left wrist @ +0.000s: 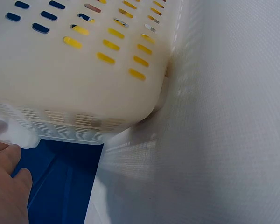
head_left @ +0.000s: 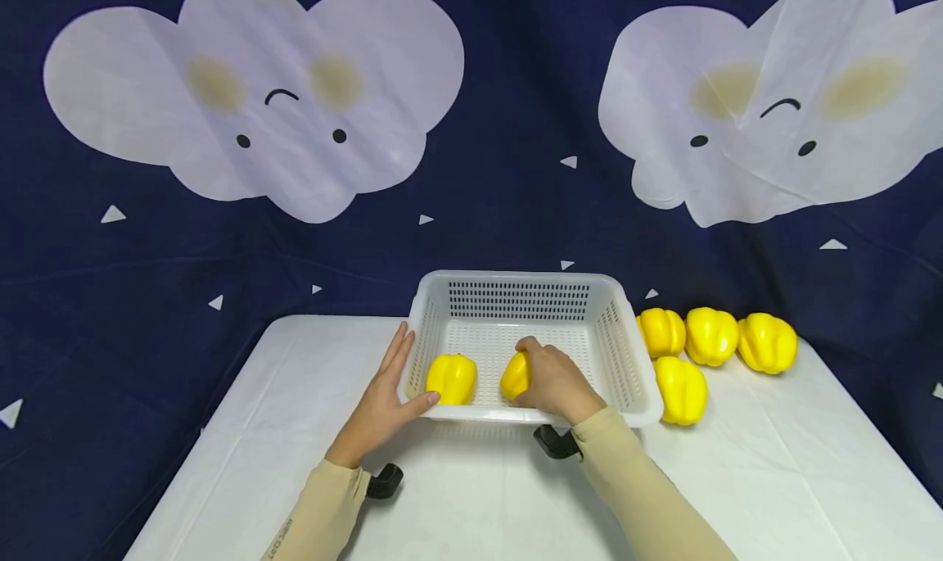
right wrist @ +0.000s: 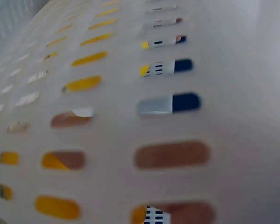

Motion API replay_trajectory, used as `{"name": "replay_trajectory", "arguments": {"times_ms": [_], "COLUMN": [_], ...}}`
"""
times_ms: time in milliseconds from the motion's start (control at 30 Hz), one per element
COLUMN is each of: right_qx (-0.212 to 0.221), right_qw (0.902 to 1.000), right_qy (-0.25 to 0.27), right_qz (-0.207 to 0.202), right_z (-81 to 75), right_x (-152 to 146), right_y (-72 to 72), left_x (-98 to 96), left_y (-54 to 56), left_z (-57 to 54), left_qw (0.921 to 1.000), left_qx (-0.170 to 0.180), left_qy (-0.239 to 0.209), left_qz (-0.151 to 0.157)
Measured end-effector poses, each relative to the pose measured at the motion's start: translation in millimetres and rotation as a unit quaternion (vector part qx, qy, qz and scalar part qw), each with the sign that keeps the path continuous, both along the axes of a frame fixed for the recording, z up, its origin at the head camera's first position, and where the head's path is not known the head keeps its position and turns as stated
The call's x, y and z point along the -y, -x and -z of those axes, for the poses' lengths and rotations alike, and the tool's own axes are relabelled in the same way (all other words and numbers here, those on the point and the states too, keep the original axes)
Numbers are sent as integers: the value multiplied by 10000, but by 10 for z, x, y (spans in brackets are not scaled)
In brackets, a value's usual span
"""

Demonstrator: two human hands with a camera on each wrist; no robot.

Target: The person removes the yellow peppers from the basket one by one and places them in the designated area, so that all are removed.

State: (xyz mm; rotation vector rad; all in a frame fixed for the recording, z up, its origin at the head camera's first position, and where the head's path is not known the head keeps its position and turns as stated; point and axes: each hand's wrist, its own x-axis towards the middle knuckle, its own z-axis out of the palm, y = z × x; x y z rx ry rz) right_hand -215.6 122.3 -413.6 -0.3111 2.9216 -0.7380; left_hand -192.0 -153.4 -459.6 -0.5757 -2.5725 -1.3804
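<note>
A white plastic basket (head_left: 516, 415) with slotted walls stands on the table. Inside it at the front left lies a yellow bell pepper (head_left: 452, 379). My right hand (head_left: 557, 381) reaches over the front rim and grips a second yellow bell pepper (head_left: 516, 376) low in the basket. At the basket's left front corner, my left hand (head_left: 383, 405) rests against the wall with fingers straight and the thumb over the rim. The left wrist view shows the basket's slotted wall (left wrist: 84, 79) beside part of the left hand (left wrist: 9, 182). Yellow and skin show through slots in the right wrist view.
Right of the basket, several more yellow bell peppers (head_left: 710, 337) sit on the white-covered table (head_left: 773, 463), one (head_left: 681, 391) nearer the front. A dark blue curtain (head_left: 516, 135) with cloud prints hangs right behind the table.
</note>
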Motion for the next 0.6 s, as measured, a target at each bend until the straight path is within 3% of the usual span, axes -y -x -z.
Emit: {"name": "replay_trajectory", "arguments": {"times_ms": [600], "right_qx": [-302], "right_qw": [9995], "right_qy": [-28], "right_qz": [76], "right_z": [-8], "right_x": [-17], "right_y": [-30], "left_x": [-2], "left_y": [1], "left_z": [-1], "left_qw": [10000], "left_qx": [-17], "left_qy": [-16], "left_qz": [14]}}
